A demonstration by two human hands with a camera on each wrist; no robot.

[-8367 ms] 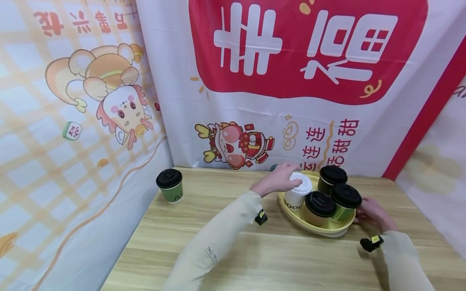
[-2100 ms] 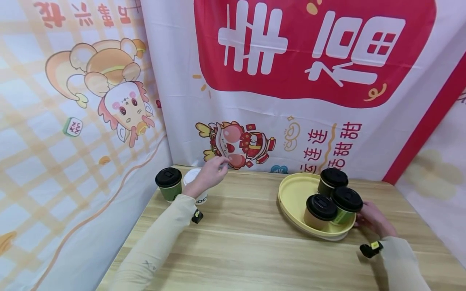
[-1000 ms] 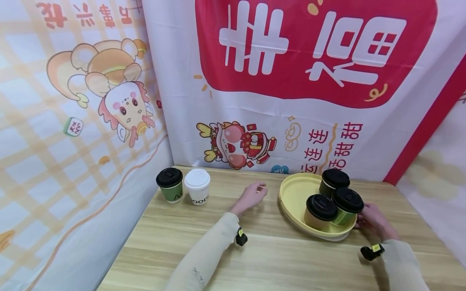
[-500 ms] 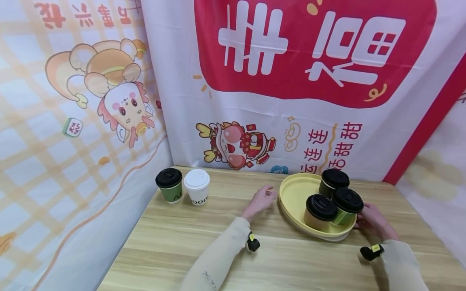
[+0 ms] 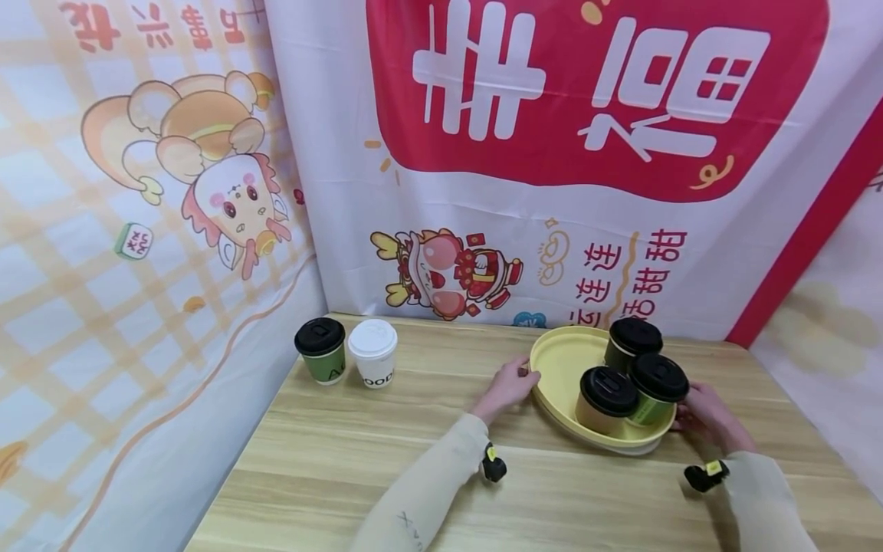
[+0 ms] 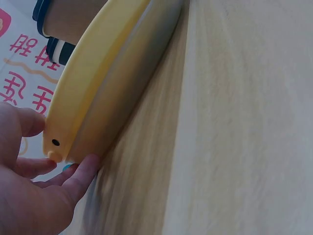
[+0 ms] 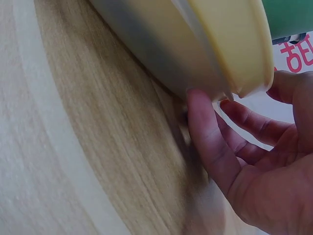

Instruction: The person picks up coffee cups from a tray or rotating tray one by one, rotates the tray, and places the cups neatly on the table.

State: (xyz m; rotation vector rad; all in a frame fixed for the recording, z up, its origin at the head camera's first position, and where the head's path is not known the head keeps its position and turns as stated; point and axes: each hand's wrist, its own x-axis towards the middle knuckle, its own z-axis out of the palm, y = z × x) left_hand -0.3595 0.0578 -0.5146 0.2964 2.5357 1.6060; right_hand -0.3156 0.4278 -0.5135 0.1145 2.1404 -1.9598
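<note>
A round yellow tray [image 5: 562, 359] with a paler base lies on the table's right half. Three black-lidded paper cups stand in it: a dark one [image 5: 624, 354], a green one [image 5: 646, 412] and a tan one [image 5: 596, 418]. My left hand [image 5: 509, 387] grips the tray's left edge, with one digit at the upper rim and others low against the base in the left wrist view. On the opposite side, my right hand [image 5: 713, 418] holds the right edge; in the right wrist view its fingers [image 7: 208, 132] curl at the underside.
At the table's back left stand a green cup [image 5: 329, 366] with a black lid and a white cup [image 5: 375, 368] with a white lid, side by side. A printed cloth [image 5: 455, 207] hangs behind the wooden table [image 5: 331, 468]; another covers the left side.
The white cup has gone from the tray to beside the green cup at the left. My left hand has since moved right and taken the tray's left edge; my right hand stays put.
</note>
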